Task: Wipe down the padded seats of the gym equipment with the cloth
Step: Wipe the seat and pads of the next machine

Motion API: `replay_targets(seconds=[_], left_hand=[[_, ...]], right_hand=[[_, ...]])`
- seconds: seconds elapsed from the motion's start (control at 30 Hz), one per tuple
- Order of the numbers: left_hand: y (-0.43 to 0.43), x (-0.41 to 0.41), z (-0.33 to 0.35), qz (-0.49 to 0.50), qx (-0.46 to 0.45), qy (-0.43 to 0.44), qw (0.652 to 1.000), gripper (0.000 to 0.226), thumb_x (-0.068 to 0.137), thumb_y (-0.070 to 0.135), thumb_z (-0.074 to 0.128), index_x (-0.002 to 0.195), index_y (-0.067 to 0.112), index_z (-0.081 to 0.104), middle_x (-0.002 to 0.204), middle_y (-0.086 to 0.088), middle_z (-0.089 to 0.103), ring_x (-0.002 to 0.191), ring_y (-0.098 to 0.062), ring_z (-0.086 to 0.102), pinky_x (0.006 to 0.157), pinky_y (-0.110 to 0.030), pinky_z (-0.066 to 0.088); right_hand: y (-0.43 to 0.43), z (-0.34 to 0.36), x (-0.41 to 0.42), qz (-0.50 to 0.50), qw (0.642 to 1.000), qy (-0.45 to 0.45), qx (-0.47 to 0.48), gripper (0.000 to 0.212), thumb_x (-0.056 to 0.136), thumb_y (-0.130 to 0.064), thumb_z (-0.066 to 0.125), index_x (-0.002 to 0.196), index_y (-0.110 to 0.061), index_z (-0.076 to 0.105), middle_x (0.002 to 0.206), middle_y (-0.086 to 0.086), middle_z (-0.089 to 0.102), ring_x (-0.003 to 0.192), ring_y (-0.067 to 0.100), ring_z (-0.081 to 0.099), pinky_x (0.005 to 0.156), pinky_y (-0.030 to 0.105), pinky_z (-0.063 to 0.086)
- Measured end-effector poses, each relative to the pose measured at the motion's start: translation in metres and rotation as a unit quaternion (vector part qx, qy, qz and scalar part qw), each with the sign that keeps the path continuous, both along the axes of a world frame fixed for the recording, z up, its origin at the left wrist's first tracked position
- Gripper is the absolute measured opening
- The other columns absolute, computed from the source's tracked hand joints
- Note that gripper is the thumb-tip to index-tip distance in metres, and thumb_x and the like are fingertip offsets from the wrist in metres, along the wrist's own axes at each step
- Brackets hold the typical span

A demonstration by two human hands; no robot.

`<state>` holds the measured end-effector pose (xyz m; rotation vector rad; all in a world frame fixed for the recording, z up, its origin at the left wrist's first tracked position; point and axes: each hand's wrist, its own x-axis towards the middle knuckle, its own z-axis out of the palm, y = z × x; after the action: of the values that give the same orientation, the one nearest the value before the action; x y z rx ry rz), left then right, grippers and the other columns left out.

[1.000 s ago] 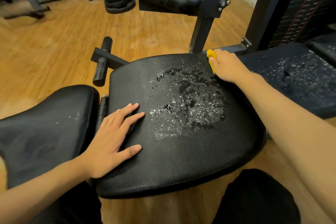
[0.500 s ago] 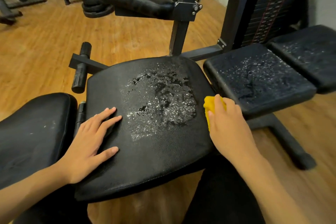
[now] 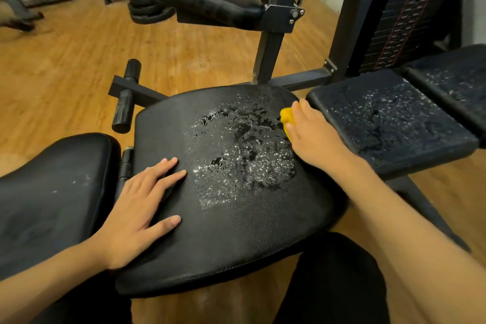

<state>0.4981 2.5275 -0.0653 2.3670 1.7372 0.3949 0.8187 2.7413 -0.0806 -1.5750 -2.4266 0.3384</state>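
Note:
A black padded seat (image 3: 236, 239) fills the middle of the head view, with a wet, beaded patch across its centre. My right hand (image 3: 313, 137) holds a yellow cloth (image 3: 287, 118) against the seat's right edge, most of the cloth hidden under my fingers. My left hand (image 3: 139, 208) lies flat on the seat's left side, fingers spread. To the right sits a second black pad (image 3: 389, 123), also speckled with droplets. Another black pad (image 3: 50, 192) lies at the left.
A raised black pad (image 3: 210, 0) on a steel post (image 3: 271, 45) stands behind the seat. A foam roller bar (image 3: 126, 95) juts out at the left. The weight stack (image 3: 410, 8) rises at the right. Weight plates (image 3: 150, 12) lie on the wooden floor.
My right hand slid with the cloth from the seat's far right corner down to its near right edge, then back up along that edge. The left hand stayed put.

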Motion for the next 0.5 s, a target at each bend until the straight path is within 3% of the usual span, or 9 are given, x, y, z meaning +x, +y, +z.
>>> replay_targets(seconds=[0.13, 0.27, 0.37, 0.5], left_hand=[[0.0, -0.002, -0.001, 0.003, -0.001, 0.002, 1.0, 0.074, 0.097, 0.07, 0.035, 0.156, 0.026, 0.034, 0.167, 0.009, 0.02, 0.156, -0.017, 0.015, 0.121, -0.035, 0.014], [0.001, -0.004, -0.003, 0.003, 0.0, 0.006, 1.0, 0.075, 0.097, 0.072, 0.033, 0.156, 0.026, 0.034, 0.167, 0.01, 0.02, 0.156, -0.017, 0.015, 0.121, -0.037, 0.016], [0.0, -0.004, -0.003, 0.002, -0.003, 0.0, 1.0, 0.075, 0.097, 0.071, 0.033, 0.156, 0.027, 0.033, 0.167, 0.011, 0.019, 0.156, -0.016, 0.015, 0.121, -0.037, 0.016], [0.0, -0.003, -0.002, 0.004, -0.002, 0.001, 1.0, 0.074, 0.097, 0.071, 0.033, 0.156, 0.027, 0.034, 0.167, 0.011, 0.02, 0.156, -0.016, 0.014, 0.12, -0.036, 0.016]], right_hand=[[0.056, 0.015, -0.026, -0.02, 0.999, 0.003, -0.031, 0.059, 0.107, -0.029, 0.034, 0.154, 0.003, 0.017, 0.153, 0.023, 0.031, 0.134, 0.043, 0.039, 0.103, 0.046, 0.037], [0.065, 0.018, -0.032, -0.03, 0.999, 0.009, -0.043, 0.051, 0.106, -0.029, 0.036, 0.145, 0.003, 0.031, 0.14, 0.027, 0.045, 0.123, 0.046, 0.048, 0.092, 0.047, 0.041], [0.036, 0.017, -0.024, -0.043, 0.999, -0.005, -0.023, 0.058, 0.107, -0.029, 0.035, 0.152, 0.003, 0.02, 0.146, 0.026, 0.038, 0.126, 0.046, 0.043, 0.098, 0.048, 0.038], [-0.043, 0.01, 0.008, -0.056, 0.998, 0.007, 0.003, 0.056, 0.105, -0.03, 0.037, 0.151, -0.002, 0.023, 0.149, 0.018, 0.034, 0.127, 0.039, 0.042, 0.101, 0.045, 0.038]])
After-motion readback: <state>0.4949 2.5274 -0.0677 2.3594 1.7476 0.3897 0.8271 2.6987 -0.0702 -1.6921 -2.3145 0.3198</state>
